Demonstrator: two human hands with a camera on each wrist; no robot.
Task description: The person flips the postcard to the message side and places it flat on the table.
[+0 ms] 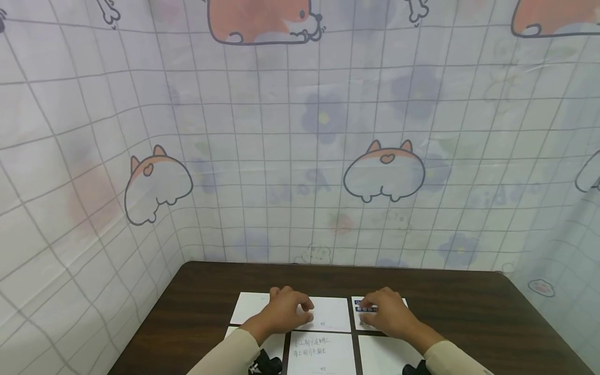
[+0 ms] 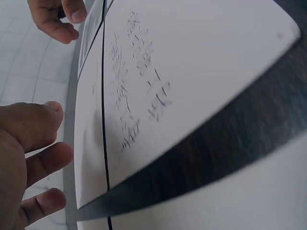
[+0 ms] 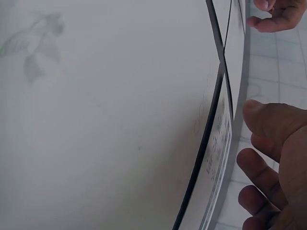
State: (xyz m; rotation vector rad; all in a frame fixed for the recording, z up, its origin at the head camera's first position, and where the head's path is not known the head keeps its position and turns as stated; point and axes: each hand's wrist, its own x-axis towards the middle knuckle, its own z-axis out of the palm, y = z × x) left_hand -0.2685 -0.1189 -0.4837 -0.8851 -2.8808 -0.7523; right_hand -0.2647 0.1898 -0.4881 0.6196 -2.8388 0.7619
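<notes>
My left hand (image 1: 283,311) is over the back row of white paper cards in the head view, near the back middle card (image 1: 330,314). Its fingers are loosely bent, and the left wrist view shows nothing between the thumb and fingers of this hand (image 2: 33,163). My right hand (image 1: 390,315) hovers at the back right card with blue printed bands (image 1: 357,317), partly covering it. Fingers of the right hand (image 3: 276,163) are spread and loosely curved, holding nothing in the right wrist view. A card with handwritten lines (image 1: 323,359) lies front middle, between the forearms.
A front right card (image 1: 382,351) and a back left card (image 1: 247,307) lie beside narrow dark gaps on the brown wooden table (image 1: 469,312). Black wrist devices (image 1: 267,364) are strapped below the hands. A grid-patterned curtain (image 1: 290,156) with cartoon animals surrounds the table.
</notes>
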